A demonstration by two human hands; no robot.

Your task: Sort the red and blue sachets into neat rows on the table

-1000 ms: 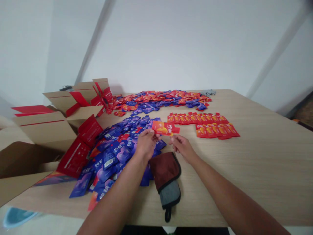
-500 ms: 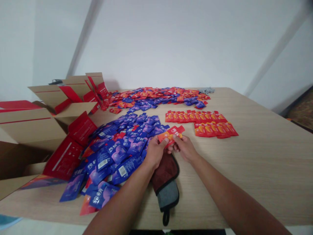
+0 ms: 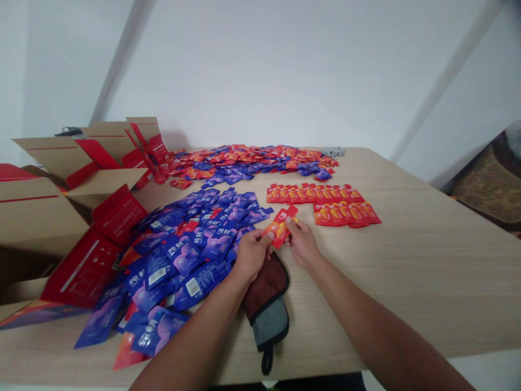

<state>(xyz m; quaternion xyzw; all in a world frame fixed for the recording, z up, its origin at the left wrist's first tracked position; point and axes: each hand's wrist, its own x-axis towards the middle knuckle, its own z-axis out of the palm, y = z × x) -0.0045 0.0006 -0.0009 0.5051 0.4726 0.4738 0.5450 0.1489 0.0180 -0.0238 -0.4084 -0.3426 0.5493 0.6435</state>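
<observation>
Between my two hands is a red-orange sachet (image 3: 279,228), its printed side up and tilted. My left hand (image 3: 253,251) pinches its lower left edge, and my right hand (image 3: 301,239) grips its right edge. Just left of my left hand lies a loose pile of blue-purple sachets (image 3: 185,254) with a few red ones mixed in. Beyond my right hand, red-orange sachets lie overlapped in two rows, a longer far row (image 3: 313,194) and a shorter near row (image 3: 345,214). A brown and grey cloth pouch (image 3: 271,288) with a black loop lies below my hands, partly covered by the left one.
Open cardboard boxes (image 3: 40,214) with red flaps stand along the left side. A long heap of mixed red and blue sachets (image 3: 252,158) stretches across the back of the wooden table (image 3: 423,271). A grey cloth (image 3: 334,152) lies at the heap's right end.
The view has swung slightly right, so things sit further left. The sachet between my hands has turned to a steeper slant, and my right hand's fingers have shifted along its edge.
</observation>
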